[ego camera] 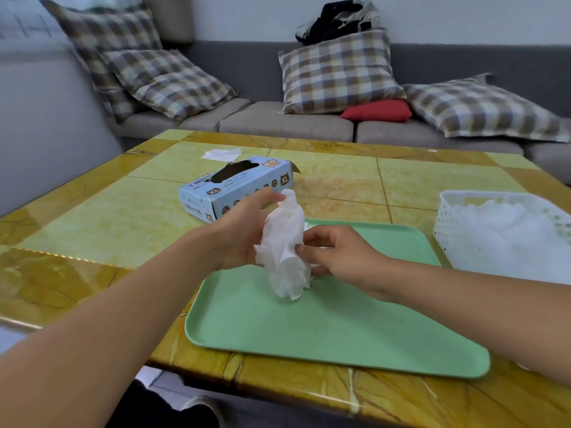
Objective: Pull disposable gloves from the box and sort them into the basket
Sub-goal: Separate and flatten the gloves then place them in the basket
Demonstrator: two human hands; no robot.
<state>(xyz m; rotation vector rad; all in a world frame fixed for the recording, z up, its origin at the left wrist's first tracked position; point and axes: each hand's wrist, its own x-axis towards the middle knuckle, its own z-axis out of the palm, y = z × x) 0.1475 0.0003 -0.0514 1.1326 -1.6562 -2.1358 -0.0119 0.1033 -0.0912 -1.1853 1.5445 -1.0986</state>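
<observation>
A crumpled white disposable glove hangs above the green tray. My left hand pinches its top end and cradles it from the left. My right hand pinches its lower part from the right. The light-blue glove box, marked XL, lies just behind my left hand with its dark opening facing up. The white perforated basket stands at the right edge of the table and holds a heap of white gloves.
A white scrap of paper lies on the yellow tiled table behind the box. A grey sofa with plaid cushions and a red cushion runs along the far side.
</observation>
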